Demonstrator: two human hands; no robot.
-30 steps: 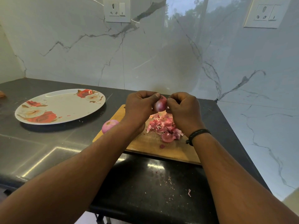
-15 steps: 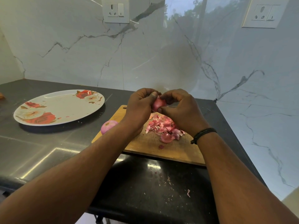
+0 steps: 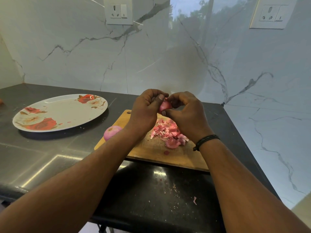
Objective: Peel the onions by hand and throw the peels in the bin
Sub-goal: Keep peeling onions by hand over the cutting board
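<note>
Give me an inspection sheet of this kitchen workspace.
Surface: dark countertop, peel flecks near the front edge.
Job's things: small onion held above the cutting board; peeled onion at the board's left edge; peel pile on the board.
Clutter: floral plate to the left.
Hands: left hand and right hand both grip the small onion.
Cables: nothing seen.
Surroundings: marble wall, two sockets; no bin in view.
</note>
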